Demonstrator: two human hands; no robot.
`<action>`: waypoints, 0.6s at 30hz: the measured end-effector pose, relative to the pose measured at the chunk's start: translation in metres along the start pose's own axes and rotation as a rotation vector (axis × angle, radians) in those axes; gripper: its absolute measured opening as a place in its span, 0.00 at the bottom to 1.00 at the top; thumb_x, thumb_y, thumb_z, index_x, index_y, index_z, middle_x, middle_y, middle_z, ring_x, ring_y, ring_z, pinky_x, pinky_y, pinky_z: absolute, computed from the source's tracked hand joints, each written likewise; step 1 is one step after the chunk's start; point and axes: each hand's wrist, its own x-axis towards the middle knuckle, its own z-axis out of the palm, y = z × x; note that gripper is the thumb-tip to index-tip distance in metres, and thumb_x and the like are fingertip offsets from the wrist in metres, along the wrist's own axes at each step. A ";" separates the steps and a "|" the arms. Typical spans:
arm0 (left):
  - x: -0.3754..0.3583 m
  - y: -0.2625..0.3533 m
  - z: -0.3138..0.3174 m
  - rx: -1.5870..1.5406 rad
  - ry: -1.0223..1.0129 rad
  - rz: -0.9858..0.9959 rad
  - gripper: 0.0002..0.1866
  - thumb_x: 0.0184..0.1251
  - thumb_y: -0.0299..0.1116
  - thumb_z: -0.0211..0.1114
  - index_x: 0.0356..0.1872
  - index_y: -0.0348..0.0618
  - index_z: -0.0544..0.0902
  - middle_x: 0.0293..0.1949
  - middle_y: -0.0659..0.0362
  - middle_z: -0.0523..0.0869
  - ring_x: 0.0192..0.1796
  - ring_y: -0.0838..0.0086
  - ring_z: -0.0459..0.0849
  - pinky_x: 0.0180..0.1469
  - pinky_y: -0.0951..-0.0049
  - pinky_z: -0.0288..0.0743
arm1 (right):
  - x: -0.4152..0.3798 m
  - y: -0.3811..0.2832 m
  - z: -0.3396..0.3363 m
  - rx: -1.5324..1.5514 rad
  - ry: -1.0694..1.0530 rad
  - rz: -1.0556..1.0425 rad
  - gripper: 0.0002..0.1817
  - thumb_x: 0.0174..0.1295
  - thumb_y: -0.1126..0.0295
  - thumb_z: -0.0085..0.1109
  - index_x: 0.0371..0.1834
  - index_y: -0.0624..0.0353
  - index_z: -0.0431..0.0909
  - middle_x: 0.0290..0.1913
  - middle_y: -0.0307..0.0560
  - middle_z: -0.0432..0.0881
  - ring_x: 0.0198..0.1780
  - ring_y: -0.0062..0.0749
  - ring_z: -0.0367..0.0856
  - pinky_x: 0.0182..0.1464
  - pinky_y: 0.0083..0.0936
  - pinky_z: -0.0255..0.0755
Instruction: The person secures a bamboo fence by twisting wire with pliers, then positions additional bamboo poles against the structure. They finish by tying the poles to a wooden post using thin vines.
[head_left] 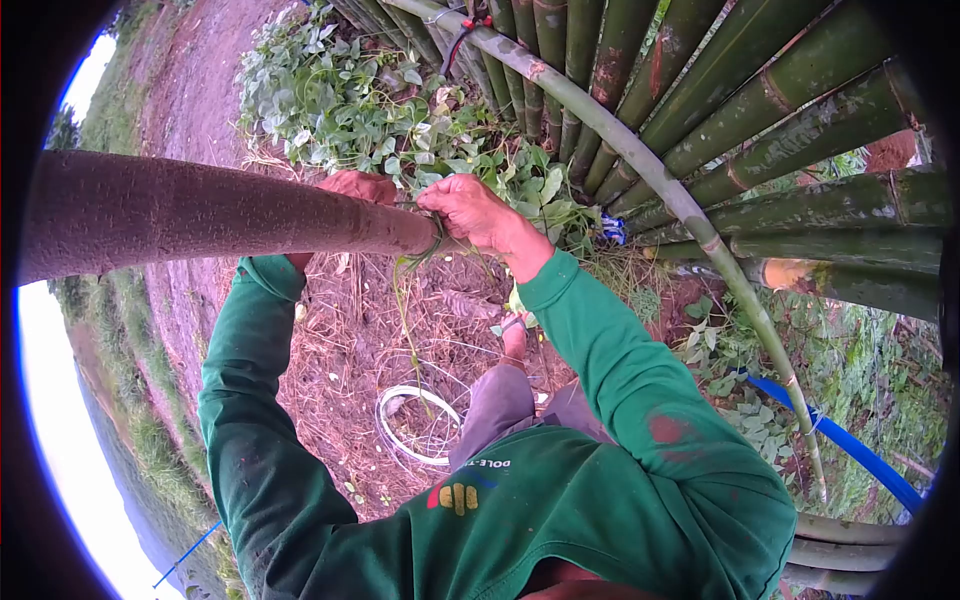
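A smooth brown trunk (230,212) runs in from the left and narrows toward the middle of the view. Round its narrow part passes a thin green vine-like strand (403,305), with loose lengths hanging down. My right hand (480,212) is closed beside the trunk, thumb and fingers pinching this strand. On the trunk's far side my left hand (358,186) is closed too, its fingers curled close to the strand; the trunk covers part of that hand and wrist, and what it grips is hidden.
Thick green bamboo poles (740,120) stand at the upper right, crossed by a long bent pole (640,155). Leafy plants (350,110) grow beyond my hands. A coil of white strap or wire (385,425) lies on the straw-covered ground near my leg. A blue pipe (860,450) is at right.
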 end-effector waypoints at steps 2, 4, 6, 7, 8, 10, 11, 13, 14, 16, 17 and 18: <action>0.000 0.001 -0.002 -0.091 -0.036 -0.085 0.12 0.61 0.35 0.65 0.24 0.41 0.75 0.25 0.54 0.76 0.27 0.60 0.78 0.30 0.61 0.68 | 0.001 -0.002 0.002 -0.060 0.008 -0.003 0.11 0.65 0.67 0.60 0.25 0.55 0.78 0.17 0.28 0.64 0.15 0.14 0.60 0.16 0.21 0.52; 0.003 0.011 -0.009 -0.184 -0.075 -0.169 0.12 0.61 0.35 0.65 0.23 0.41 0.74 0.25 0.54 0.75 0.26 0.60 0.77 0.30 0.62 0.67 | 0.000 -0.006 0.004 -0.028 0.044 0.027 0.11 0.65 0.67 0.59 0.23 0.55 0.77 0.16 0.29 0.63 0.15 0.16 0.61 0.16 0.22 0.51; 0.006 0.018 -0.015 -0.276 -0.115 -0.252 0.12 0.62 0.34 0.64 0.22 0.41 0.74 0.25 0.55 0.75 0.26 0.61 0.76 0.30 0.63 0.67 | 0.000 -0.008 0.005 0.028 0.061 0.063 0.12 0.65 0.67 0.59 0.23 0.54 0.77 0.16 0.30 0.63 0.14 0.17 0.61 0.15 0.23 0.50; 0.005 0.008 -0.003 -0.262 -0.076 -0.214 0.13 0.62 0.34 0.64 0.22 0.42 0.74 0.25 0.55 0.75 0.26 0.62 0.76 0.29 0.63 0.66 | 0.000 -0.010 0.003 0.066 0.061 0.084 0.12 0.65 0.66 0.59 0.22 0.54 0.76 0.16 0.30 0.63 0.14 0.17 0.61 0.15 0.23 0.50; 0.001 -0.005 0.013 -0.250 -0.042 -0.176 0.13 0.62 0.34 0.64 0.21 0.42 0.74 0.25 0.55 0.74 0.27 0.62 0.75 0.29 0.64 0.65 | 0.000 -0.010 0.002 0.105 0.061 0.105 0.12 0.65 0.66 0.59 0.22 0.54 0.76 0.16 0.31 0.63 0.13 0.18 0.60 0.14 0.23 0.49; -0.004 -0.025 0.039 -0.220 0.022 -0.119 0.13 0.61 0.34 0.65 0.21 0.42 0.74 0.26 0.56 0.74 0.28 0.63 0.75 0.29 0.64 0.65 | 0.000 -0.010 0.002 0.136 0.063 0.106 0.13 0.64 0.66 0.59 0.21 0.53 0.75 0.16 0.31 0.63 0.13 0.18 0.60 0.14 0.23 0.49; -0.003 -0.021 0.034 -0.168 0.044 -0.093 0.12 0.61 0.34 0.65 0.22 0.42 0.74 0.27 0.56 0.74 0.29 0.63 0.76 0.30 0.64 0.66 | 0.000 -0.010 0.002 0.150 0.064 0.105 0.13 0.64 0.67 0.59 0.21 0.53 0.75 0.16 0.31 0.63 0.13 0.18 0.60 0.14 0.23 0.49; -0.004 -0.016 0.022 -0.021 0.074 -0.038 0.11 0.60 0.35 0.65 0.24 0.42 0.74 0.28 0.56 0.75 0.30 0.62 0.78 0.30 0.63 0.68 | 0.000 -0.010 0.004 0.120 0.060 0.097 0.13 0.64 0.67 0.59 0.21 0.52 0.75 0.15 0.31 0.63 0.13 0.17 0.59 0.14 0.23 0.48; -0.002 -0.009 0.011 0.065 0.086 -0.008 0.11 0.59 0.35 0.65 0.24 0.42 0.75 0.28 0.56 0.75 0.31 0.62 0.78 0.31 0.62 0.69 | 0.000 -0.010 0.005 0.105 0.058 0.094 0.13 0.64 0.67 0.59 0.21 0.52 0.75 0.15 0.30 0.63 0.13 0.17 0.59 0.14 0.23 0.48; 0.002 0.003 -0.009 0.203 0.072 0.025 0.10 0.58 0.35 0.66 0.26 0.41 0.75 0.29 0.56 0.76 0.33 0.61 0.80 0.32 0.61 0.71 | 0.005 -0.008 0.004 0.044 0.055 0.088 0.12 0.63 0.67 0.60 0.21 0.53 0.75 0.15 0.29 0.62 0.12 0.17 0.57 0.14 0.23 0.47; 0.005 0.004 -0.019 0.239 0.044 0.023 0.10 0.57 0.36 0.66 0.27 0.41 0.76 0.29 0.56 0.76 0.33 0.61 0.80 0.32 0.61 0.72 | 0.007 -0.008 0.004 0.013 0.052 0.088 0.12 0.63 0.67 0.60 0.21 0.53 0.76 0.14 0.29 0.61 0.12 0.17 0.57 0.14 0.23 0.46; 0.008 0.010 -0.028 0.250 0.006 0.011 0.10 0.57 0.36 0.66 0.28 0.41 0.76 0.30 0.56 0.77 0.34 0.60 0.81 0.33 0.60 0.73 | 0.005 -0.009 0.006 0.002 0.054 0.084 0.12 0.63 0.66 0.60 0.21 0.53 0.76 0.14 0.29 0.61 0.12 0.16 0.56 0.14 0.23 0.46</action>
